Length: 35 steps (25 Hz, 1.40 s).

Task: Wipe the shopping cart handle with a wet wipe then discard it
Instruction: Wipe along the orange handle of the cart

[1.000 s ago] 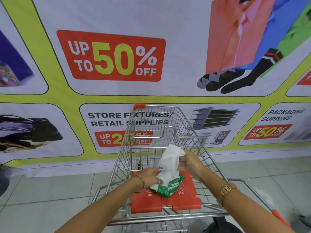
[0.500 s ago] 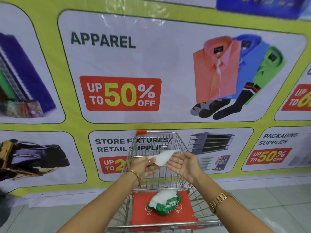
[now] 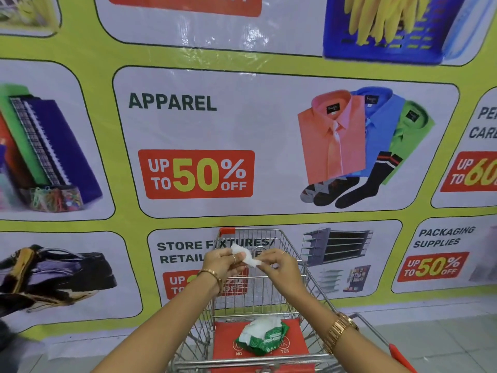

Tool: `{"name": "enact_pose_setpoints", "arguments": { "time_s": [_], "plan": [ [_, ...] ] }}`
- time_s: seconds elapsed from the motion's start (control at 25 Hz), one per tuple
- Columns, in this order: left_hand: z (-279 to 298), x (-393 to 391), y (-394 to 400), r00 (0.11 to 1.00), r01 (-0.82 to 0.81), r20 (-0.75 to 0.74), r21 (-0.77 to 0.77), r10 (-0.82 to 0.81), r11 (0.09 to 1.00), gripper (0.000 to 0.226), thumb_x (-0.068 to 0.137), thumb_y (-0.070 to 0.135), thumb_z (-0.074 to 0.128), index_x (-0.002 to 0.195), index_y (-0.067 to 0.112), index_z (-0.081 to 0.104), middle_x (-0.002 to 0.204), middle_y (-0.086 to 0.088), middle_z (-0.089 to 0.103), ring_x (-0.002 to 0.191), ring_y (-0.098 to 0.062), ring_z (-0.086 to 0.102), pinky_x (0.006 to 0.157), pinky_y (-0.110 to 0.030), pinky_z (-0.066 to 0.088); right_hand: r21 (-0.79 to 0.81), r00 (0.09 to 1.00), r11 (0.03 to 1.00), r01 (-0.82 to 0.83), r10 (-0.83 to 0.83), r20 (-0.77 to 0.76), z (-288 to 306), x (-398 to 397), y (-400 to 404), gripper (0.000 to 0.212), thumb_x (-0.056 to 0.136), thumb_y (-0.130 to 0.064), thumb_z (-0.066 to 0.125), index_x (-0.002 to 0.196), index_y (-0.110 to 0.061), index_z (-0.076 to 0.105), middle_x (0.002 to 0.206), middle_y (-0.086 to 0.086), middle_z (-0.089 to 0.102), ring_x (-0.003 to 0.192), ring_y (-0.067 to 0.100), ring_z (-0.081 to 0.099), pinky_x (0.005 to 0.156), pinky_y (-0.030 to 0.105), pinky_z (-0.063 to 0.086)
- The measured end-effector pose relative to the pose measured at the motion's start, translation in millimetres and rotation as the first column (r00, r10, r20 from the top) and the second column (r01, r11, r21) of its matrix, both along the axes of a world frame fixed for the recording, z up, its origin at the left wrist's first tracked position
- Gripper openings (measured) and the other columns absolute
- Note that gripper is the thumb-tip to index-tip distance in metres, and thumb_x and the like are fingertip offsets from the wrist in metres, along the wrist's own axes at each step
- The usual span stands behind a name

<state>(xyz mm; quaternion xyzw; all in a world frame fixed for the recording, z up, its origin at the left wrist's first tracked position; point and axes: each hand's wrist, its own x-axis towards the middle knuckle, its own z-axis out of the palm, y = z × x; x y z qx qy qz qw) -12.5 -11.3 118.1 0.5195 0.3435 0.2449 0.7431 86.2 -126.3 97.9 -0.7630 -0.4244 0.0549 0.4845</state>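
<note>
A white wet wipe (image 3: 246, 255) is held up above the wire shopping cart (image 3: 271, 286), pinched between both hands. My left hand (image 3: 222, 262) grips its left part and my right hand (image 3: 278, 267) holds its lower right corner. Below them, the green wet wipe pack (image 3: 265, 337) lies on the cart's red child-seat flap (image 3: 295, 343) with white wipes bulging out of its top. Only a red end of the cart handle (image 3: 400, 355) shows at the lower right; the handle's bar is out of the frame.
A large printed sale banner (image 3: 188, 109) covers the wall right behind the cart. Grey floor tiles (image 3: 435, 340) show at the lower right. A dark blurred shape (image 3: 8, 343) sits at the lower left edge.
The wipe came fully out of the pack and was raised above the cart. The pack was left lying on the red flap. My view tilted upward.
</note>
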Motion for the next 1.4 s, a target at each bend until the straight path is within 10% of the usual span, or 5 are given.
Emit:
{"name": "enact_pose_setpoints", "arguments": {
  "time_s": [0.48,0.8,1.04,1.4],
  "plan": [
    [-11.7,-25.2,0.2,0.988,0.058,-0.147,0.110,-0.041,0.992,0.016,0.075,-0.003,0.070,0.064,0.000,0.059,0.045,-0.005,0.065,0.036,-0.011,0.058,0.036,-0.015,0.050,0.080,0.935,0.996,0.048,-0.017,-0.354,6.0,-0.3,-26.4,0.028,0.073,0.010,0.069,0.060,-0.010,0.055,0.060,0.006,0.060,0.044,0.004,0.056,0.041,0.016,0.047],
    [-13.3,-52.2,18.9,0.973,0.099,-0.218,0.086,-0.078,0.991,0.003,0.080,-0.002,0.065,0.081,0.001,0.065,0.072,-0.012,0.063,0.056,-0.016,0.058,0.041,-0.018,0.054,0.177,0.639,0.905,0.386,-0.124,-0.759,6.8,11.4,-56.4,0.011,0.086,0.002,0.058,0.096,0.004,0.063,0.071,0.013,0.063,0.042,0.009,0.062,0.038,0.018,0.052],
    [-10.5,-78.3,3.3,0.949,0.147,-0.283,0.020,-0.135,0.989,0.013,0.076,-0.002,0.070,0.070,0.003,0.060,0.061,-0.006,0.062,0.050,-0.011,0.063,0.040,-0.018,0.054,0.132,0.512,0.881,0.455,-0.138,-0.848,8.1,-8.5,-97.3,0.009,0.085,0.000,0.059,0.077,-0.001,0.058,0.061,0.011,0.062,0.037,0.007,0.061,0.037,0.015,0.050],
    [-12.8,-142.4,-67.5,0.792,0.260,-0.599,0.164,-0.114,0.952,0.022,0.071,0.000,0.075,0.062,0.000,0.055,0.035,-0.005,0.053,0.021,-0.009,0.047,0.028,-0.015,0.042,-0.128,0.728,0.958,0.255,-0.278,-0.626,-7.8,-72.3,-181.1,0.021,0.079,0.001,0.066,0.060,-0.002,0.058,0.032,-0.002,0.049,0.020,0.008,0.038,0.028,0.008,0.027]
  ]
}}
